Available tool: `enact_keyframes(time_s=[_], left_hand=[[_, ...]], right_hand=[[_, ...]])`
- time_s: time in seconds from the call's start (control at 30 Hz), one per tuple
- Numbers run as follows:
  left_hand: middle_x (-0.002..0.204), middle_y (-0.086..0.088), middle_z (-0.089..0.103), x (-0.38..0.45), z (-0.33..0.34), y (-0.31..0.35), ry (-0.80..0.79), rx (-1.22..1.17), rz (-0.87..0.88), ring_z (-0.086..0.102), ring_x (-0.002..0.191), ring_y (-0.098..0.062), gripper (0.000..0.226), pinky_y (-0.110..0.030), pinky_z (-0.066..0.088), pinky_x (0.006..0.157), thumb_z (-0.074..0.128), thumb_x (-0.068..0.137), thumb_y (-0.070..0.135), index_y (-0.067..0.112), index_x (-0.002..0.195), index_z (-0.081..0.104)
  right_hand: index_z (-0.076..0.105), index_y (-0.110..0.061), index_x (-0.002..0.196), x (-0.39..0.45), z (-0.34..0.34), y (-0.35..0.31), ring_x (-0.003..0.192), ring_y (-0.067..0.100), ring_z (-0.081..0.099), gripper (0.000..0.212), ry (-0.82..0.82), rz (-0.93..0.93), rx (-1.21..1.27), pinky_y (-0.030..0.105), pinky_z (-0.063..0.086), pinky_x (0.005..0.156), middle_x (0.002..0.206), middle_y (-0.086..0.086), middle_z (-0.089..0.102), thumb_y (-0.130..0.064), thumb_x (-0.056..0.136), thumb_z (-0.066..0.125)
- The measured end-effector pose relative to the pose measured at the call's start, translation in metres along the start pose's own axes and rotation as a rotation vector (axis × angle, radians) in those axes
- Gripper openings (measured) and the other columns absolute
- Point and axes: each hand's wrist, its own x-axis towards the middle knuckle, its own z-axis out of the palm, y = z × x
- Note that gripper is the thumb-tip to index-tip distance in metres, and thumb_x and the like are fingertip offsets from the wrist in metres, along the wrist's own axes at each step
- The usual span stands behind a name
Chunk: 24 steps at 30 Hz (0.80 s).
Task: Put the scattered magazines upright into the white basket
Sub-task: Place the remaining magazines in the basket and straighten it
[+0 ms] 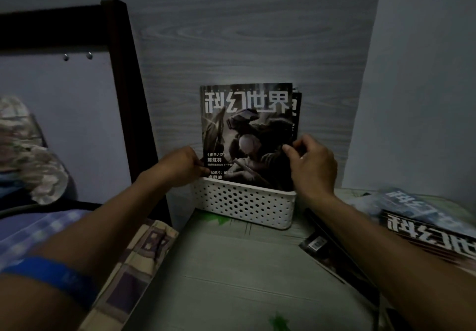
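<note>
A white perforated basket (244,205) stands at the back of a small table against the wall. A dark-covered magazine (246,130) with large white characters stands upright in it, and another magazine (296,109) peeks out behind it on the right. My left hand (180,167) pinches the front magazine's left edge just above the basket rim. My right hand (313,166) grips its right edge. More magazines (422,225) lie in a loose pile at the table's right, and one dark magazine (324,251) lies flat under my right forearm.
The table top (231,266) is grey-green with green marks. A dark wooden bed frame (128,78) rises at the left, with patterned bedding (134,258) beside the table. Walls close in behind and to the right.
</note>
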Motion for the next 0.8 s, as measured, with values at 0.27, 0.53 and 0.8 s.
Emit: enact_keyframes(time_s=[0.27, 0.53, 0.8], left_hand=[[0.079, -0.007, 0.065, -0.016, 0.010, 0.009, 0.075, -0.142, -0.139, 0.061, 0.072, -0.021, 0.022, -0.037, 0.054, 0.068, 0.067, 0.089, 0.034, 0.015, 0.076, 0.066], [0.114, -0.014, 0.063, -0.152, 0.092, 0.012, 0.472, -0.335, 0.279, 0.064, 0.091, -0.032, 0.027, -0.038, 0.050, 0.081, 0.062, 0.084, 0.003, 0.012, 0.109, 0.068], [0.092, 0.010, 0.073, -0.204, 0.106, 0.096, -0.252, -0.413, 0.405, 0.068, 0.085, -0.008, 0.015, -0.037, 0.056, 0.084, 0.076, 0.083, 0.017, 0.032, 0.087, 0.073]], right_hand=[[0.050, -0.022, 0.062, 0.008, -0.008, 0.005, 0.058, 0.012, 0.052, 0.036, -0.211, 0.136, -0.121, 0.025, 0.030, 0.050, 0.061, -0.008, 0.054, -0.041, 0.087, 0.067], [0.068, -0.015, 0.096, -0.049, -0.166, 0.026, 0.085, 0.014, 0.067, 0.016, -0.710, -0.027, -0.021, 0.032, 0.052, 0.080, 0.095, -0.002, 0.071, -0.030, 0.090, 0.067], [0.036, -0.026, 0.144, -0.080, -0.334, 0.090, 0.132, 0.013, 0.038, 0.092, -1.301, 0.102, -0.609, 0.028, 0.030, 0.114, 0.144, -0.007, 0.039, -0.054, 0.069, 0.081]])
